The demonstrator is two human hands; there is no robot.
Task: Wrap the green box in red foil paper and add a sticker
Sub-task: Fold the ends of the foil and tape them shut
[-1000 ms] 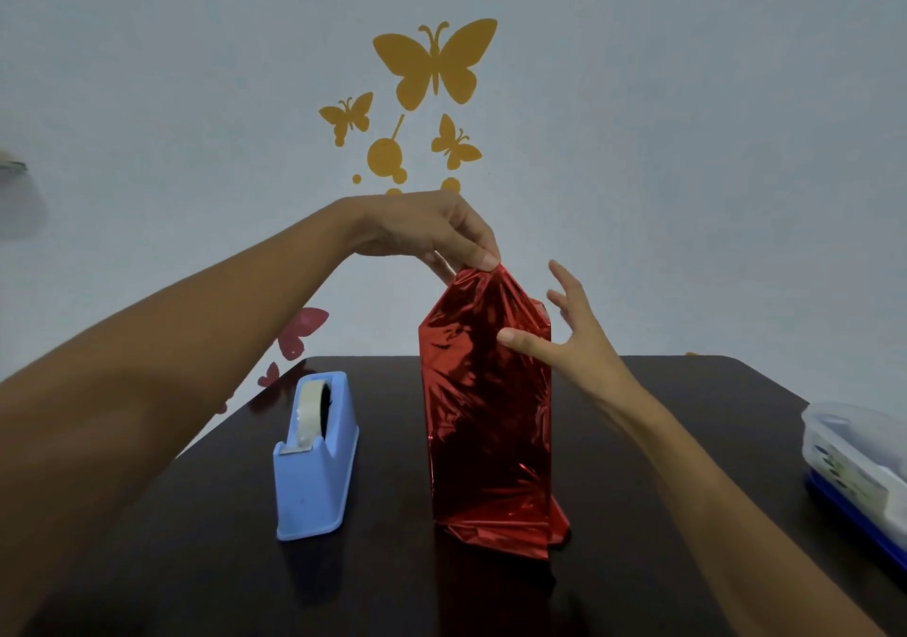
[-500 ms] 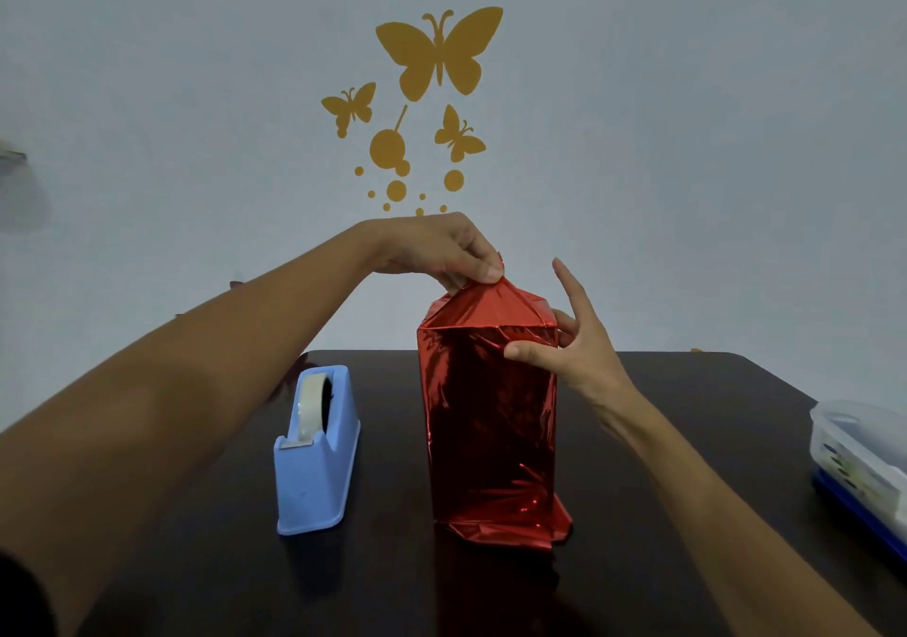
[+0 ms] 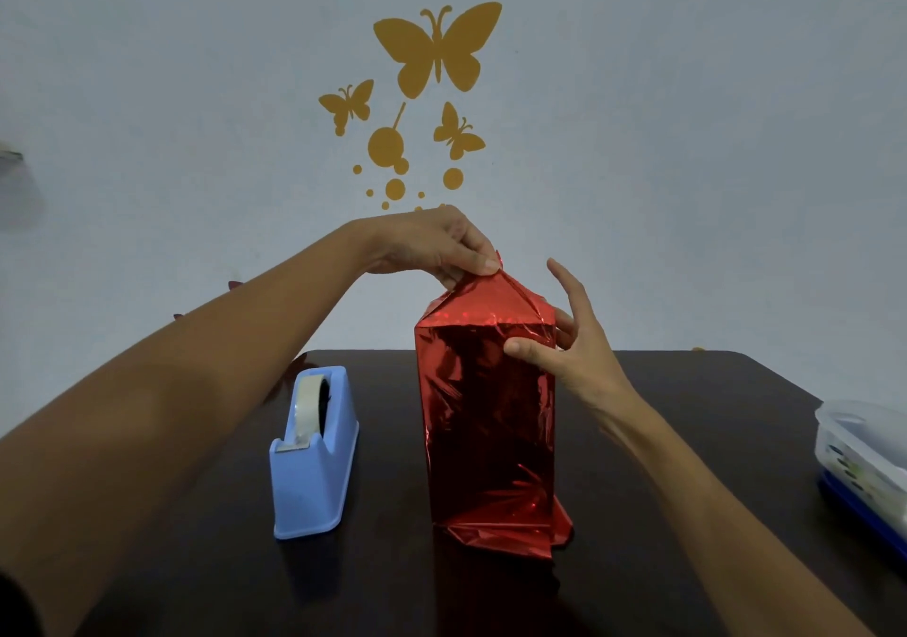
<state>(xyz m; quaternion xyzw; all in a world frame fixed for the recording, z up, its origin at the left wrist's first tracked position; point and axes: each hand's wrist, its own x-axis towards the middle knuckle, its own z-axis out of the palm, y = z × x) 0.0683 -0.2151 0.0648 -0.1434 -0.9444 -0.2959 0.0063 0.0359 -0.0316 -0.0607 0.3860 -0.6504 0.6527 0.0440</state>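
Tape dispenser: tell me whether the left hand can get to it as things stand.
Probably yes. The tape dispenser stands in the open, left of the wrapped box, with nothing between it and the left hand. That hand pinches the foil flap on top, though, and would have to let go first.

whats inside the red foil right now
Only the red foil shows, standing upright; the left hand pinches its top flap. Whatever it wraps is fully covered and cannot be seen.

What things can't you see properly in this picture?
Head view:
- Green box: wholly hidden under the red foil.
- Plastic tub: cut off by the right edge, contents blurred.
- Right hand: lower fingers behind the foil's corner.
- Tape roll: partly hidden inside its blue dispenser.
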